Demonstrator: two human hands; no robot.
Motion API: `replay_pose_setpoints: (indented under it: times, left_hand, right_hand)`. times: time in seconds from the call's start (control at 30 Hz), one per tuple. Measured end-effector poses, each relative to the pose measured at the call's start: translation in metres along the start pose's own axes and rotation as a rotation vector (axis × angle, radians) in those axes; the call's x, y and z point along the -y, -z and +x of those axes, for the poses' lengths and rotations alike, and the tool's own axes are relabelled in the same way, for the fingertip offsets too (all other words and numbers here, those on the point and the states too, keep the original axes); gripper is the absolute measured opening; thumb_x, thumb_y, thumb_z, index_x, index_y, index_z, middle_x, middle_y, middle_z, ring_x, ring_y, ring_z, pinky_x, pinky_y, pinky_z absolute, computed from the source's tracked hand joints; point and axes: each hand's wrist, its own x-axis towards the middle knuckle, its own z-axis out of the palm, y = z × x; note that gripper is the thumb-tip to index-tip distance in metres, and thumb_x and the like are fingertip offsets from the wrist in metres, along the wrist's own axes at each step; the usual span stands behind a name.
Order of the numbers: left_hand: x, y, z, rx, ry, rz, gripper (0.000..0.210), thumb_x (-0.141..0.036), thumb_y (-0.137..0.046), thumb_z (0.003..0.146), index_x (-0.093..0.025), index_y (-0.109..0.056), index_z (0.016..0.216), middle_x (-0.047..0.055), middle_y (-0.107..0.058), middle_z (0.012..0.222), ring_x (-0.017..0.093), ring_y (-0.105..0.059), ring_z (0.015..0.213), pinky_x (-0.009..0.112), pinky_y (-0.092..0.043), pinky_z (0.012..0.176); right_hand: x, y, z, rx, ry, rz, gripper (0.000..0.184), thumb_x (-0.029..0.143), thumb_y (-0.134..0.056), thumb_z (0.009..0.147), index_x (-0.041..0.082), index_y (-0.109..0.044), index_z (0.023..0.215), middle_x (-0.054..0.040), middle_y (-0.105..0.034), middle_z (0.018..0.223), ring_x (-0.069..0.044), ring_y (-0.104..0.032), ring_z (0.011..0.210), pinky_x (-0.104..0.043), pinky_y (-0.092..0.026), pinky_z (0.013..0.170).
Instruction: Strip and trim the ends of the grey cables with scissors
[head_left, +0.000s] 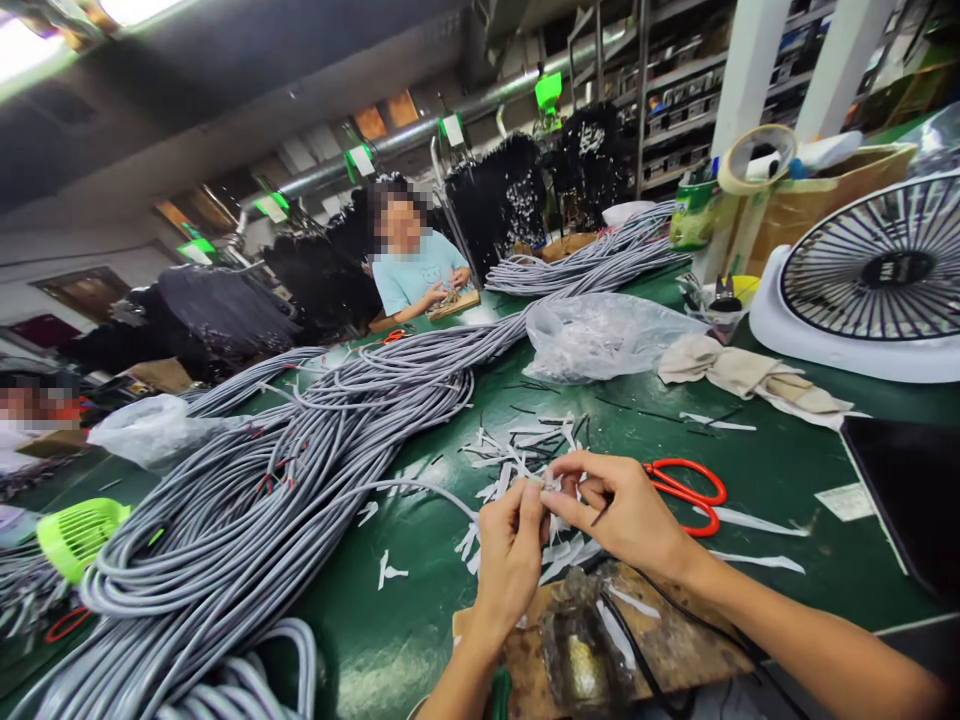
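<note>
My left hand (511,545) is closed in a pinch on a grey cable (431,488), which runs in from the large bundle at the left. Fingertip to fingertip with it, my right hand (626,505) pinches at the cable's end; the small part between the fingers is mostly hidden. White strips and dark scraps (517,455) lie scattered under and behind both hands. Scissors with red handles (686,490) rest just right of my right hand, their blades covered. Below my wrists is a stained wooden board (667,640) bearing a dark, glassy block (581,645).
Long coils of grey cable (300,480) cross the green table (367,640). To the right are a white fan (892,270), cloth gloves (750,372), a clear plastic bag (600,335) and a dark flat panel (907,500). A co-worker in light blue (412,270) sits opposite.
</note>
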Motion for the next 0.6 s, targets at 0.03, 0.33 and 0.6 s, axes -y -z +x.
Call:
replay_pose_setpoints:
  times: [0.03, 0.33, 0.6]
  left_hand:
    - [-0.0006, 0.0001, -0.0001, 0.005, 0.004, -0.031, 0.037, -0.042, -0.039, 0.085, -0.017, -0.038, 0.058, -0.005, -0.030, 0.049, 0.007, -0.025, 0.045, 0.020, -0.020, 0.042]
    - [-0.0008, -0.0003, 0.0054, 0.101, 0.038, -0.245, 0.022, -0.036, -0.054, 0.077, -0.014, -0.052, 0.076, -0.004, -0.046, 0.054, 0.006, -0.041, 0.046, 0.018, -0.034, 0.045]
    - [-0.0001, -0.0068, 0.0028, -0.152, -0.080, -0.024, 0.023, -0.024, -0.068, 0.065, -0.016, -0.057, 0.084, 0.000, -0.058, 0.070, 0.009, -0.054, 0.061, 0.018, -0.043, 0.055]
  right_hand:
    - [-0.0003, 0.0001, 0.0001, -0.023, -0.004, -0.015, 0.021, 0.031, -0.060, 0.073, 0.014, -0.060, 0.086, 0.0025, -0.051, 0.059, -0.003, -0.024, 0.041, -0.018, -0.022, 0.038]
    - [-0.0026, 0.0039, 0.0028, -0.076, -0.076, 0.173, 0.021, 0.022, -0.059, 0.073, 0.015, -0.059, 0.093, -0.0052, -0.065, 0.082, -0.006, -0.049, 0.048, -0.016, -0.037, 0.041]
    - [-0.0033, 0.0015, 0.0071, -0.085, -0.200, 0.346, 0.020, 0.019, -0.061, 0.068, 0.014, -0.056, 0.087, -0.0040, -0.065, 0.072, -0.012, -0.061, 0.059, -0.018, -0.045, 0.049]
